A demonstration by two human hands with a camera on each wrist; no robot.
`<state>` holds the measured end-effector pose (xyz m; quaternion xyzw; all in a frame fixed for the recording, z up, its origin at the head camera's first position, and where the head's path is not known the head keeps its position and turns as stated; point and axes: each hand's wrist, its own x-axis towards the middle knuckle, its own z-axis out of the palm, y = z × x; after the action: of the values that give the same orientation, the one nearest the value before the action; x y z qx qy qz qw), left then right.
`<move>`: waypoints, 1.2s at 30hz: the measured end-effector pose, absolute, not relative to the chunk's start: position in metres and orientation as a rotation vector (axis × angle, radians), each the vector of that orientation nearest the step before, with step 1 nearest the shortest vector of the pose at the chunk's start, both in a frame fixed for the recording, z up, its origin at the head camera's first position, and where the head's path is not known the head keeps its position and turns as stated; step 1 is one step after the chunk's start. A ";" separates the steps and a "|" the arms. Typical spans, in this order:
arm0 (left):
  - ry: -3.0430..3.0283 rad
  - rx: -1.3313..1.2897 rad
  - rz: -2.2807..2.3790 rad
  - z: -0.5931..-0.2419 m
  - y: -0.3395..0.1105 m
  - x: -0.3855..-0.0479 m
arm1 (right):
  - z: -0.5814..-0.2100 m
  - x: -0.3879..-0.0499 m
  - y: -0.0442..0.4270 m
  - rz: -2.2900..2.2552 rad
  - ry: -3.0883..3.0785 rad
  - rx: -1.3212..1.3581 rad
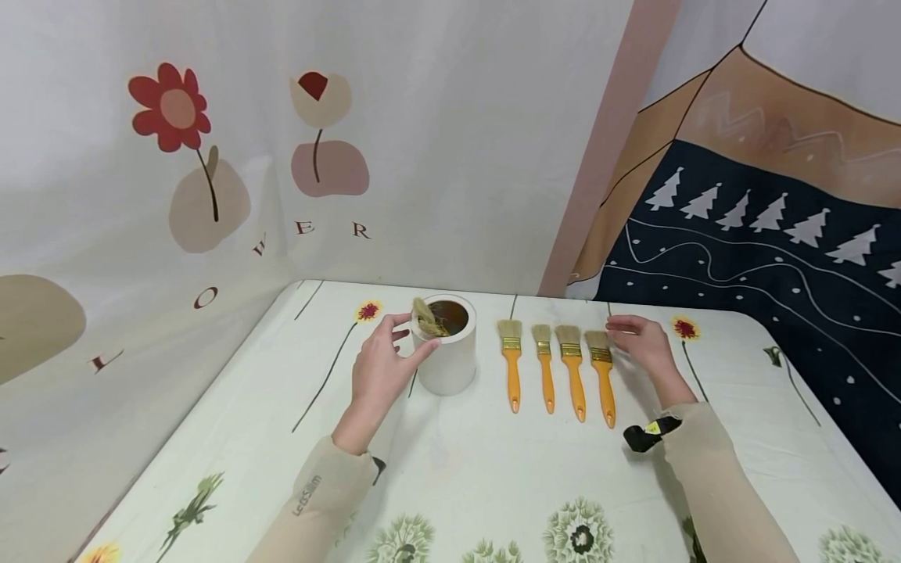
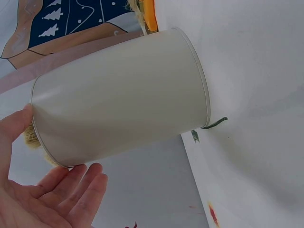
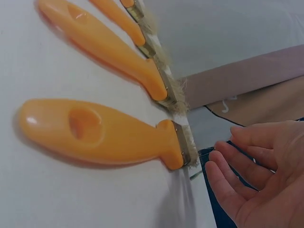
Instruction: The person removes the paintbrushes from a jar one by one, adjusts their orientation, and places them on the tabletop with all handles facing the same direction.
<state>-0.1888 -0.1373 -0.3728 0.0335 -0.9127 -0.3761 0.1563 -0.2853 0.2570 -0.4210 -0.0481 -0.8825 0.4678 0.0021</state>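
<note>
A white cylindrical canister (image 1: 447, 367) stands upright on the table, with pale bristles (image 1: 427, 319) of a brush leaning out over its rim. My left hand (image 1: 380, 366) is at the canister's rim, thumb in front and loosely extended fingers at the side; in the left wrist view the thumb appears to touch the rim. Several paintbrushes with orange handles (image 1: 575, 383) lie in a row, bristles toward the back. Close to the bristle end of the rightmost paintbrush (image 1: 603, 383) is my right hand (image 1: 642, 344), fingers loosely bent around nothing; contact with the bristles cannot be made out.
A white flower-printed cloth (image 1: 464, 469) covers the table. Behind it hangs a pale curtain (image 1: 450, 156) with printed flowers and letters; a dark printed cloth (image 1: 746, 258) hangs at the right. Black straps show at both wrists.
</note>
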 end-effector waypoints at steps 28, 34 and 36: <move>-2.617 0.109 -1.077 -0.373 -0.137 -0.189 | -0.394 -0.265 0.216 1.640 -2.726 0.113; -2.624 0.116 -1.085 -0.371 -0.137 -0.188 | -0.387 -0.262 0.201 1.645 -2.715 0.187; -2.624 0.115 -1.086 -0.371 -0.137 -0.188 | -0.385 -0.261 0.195 1.646 -2.703 0.221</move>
<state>-0.1877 -0.1372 -0.3711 0.0401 -0.9129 -0.3778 0.1493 -0.2607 0.1951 -0.3847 0.0696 -0.8519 0.5188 -0.0154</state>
